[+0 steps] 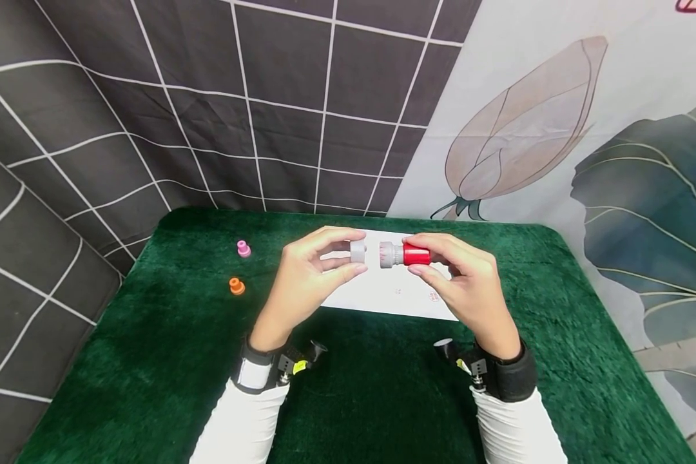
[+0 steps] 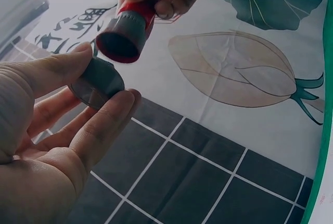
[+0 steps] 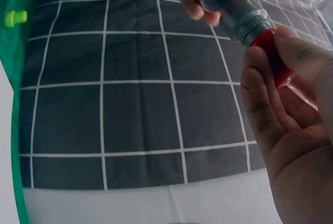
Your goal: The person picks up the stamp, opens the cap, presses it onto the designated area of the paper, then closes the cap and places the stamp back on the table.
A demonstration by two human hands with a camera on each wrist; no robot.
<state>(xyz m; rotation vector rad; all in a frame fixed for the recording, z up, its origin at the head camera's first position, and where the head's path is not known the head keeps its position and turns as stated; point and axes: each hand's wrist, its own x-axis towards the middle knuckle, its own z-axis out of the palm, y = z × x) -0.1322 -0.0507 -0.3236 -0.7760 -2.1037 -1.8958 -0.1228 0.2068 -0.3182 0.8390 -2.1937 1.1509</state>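
Observation:
My left hand (image 1: 301, 270) pinches a small grey round cap (image 1: 357, 251) between thumb and fingers, its hollow side visible in the right wrist view. Opposite it, my right hand (image 1: 470, 274) grips the red handle of what looks like a self-inking stamp (image 1: 416, 254). The stamp's grey ribbed head (image 1: 387, 254) points left toward the cap, with a narrow gap between them. In the left wrist view the round stamp face (image 2: 119, 47) looks dark with a reddish rim. Both pieces are held above a white sheet of paper (image 1: 377, 303).
Faint reddish marks (image 1: 434, 296) show on the paper. A pink peg-like piece (image 1: 243, 249) and an orange one (image 1: 236, 286) stand on the green cloth (image 1: 180, 361) at left. Behind the table hang a dark gridded cloth (image 1: 284, 129) and a leaf-patterned one (image 1: 516, 135).

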